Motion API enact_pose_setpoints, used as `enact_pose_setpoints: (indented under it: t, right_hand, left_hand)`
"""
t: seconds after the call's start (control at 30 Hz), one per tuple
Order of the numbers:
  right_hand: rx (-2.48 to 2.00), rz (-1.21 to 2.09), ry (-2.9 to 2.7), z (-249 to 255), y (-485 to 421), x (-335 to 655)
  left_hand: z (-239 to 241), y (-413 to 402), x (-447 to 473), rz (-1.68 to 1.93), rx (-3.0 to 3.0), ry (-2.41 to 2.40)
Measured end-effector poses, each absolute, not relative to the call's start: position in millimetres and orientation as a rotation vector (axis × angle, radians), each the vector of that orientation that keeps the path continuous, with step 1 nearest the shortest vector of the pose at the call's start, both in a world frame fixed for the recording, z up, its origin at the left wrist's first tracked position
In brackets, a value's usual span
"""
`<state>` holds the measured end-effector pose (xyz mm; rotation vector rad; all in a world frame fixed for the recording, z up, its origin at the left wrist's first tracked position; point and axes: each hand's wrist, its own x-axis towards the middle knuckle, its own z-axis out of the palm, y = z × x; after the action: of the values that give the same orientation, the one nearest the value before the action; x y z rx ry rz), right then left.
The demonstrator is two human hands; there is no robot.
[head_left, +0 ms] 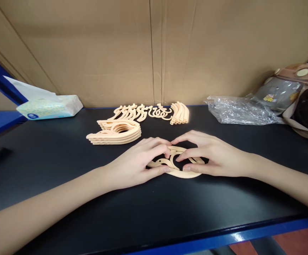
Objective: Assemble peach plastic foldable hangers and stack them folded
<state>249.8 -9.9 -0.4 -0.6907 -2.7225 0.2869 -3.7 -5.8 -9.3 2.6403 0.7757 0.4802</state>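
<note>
A beige plastic folding hanger, folded into a rounded shape, lies flat on the black table between my hands. My left hand has its thumb on the near edge and its fingers over the hanger's left part. My right hand grips the right part, with the thumb on the near rim and a finger reaching toward the middle opening. Both hands partly hide the hanger. Beyond my left hand is a stack of similar folded hangers.
Along the back lie loose curved arms, small hooks and a bundle of curved tubes. A tissue pack sits at back left. Clear plastic bag and a bottle stand at back right, before a cardboard wall.
</note>
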Motion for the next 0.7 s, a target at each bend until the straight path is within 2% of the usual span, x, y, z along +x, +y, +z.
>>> enact_pose_setpoints:
  t: [0.37, 0.7]
  right_hand:
    - [-0.741, 0.287, -2.755, -1.8, -9.2, 251.1]
    - [-0.722, 0.343, -2.762, -4.8, -7.9, 251.2]
  left_hand:
    - [-11.8, -6.0, -6.9, 0.55, 2.72, 0.695]
    - [-13.8, -2.9, -4.4, 0.534, 2.654, 0.821]
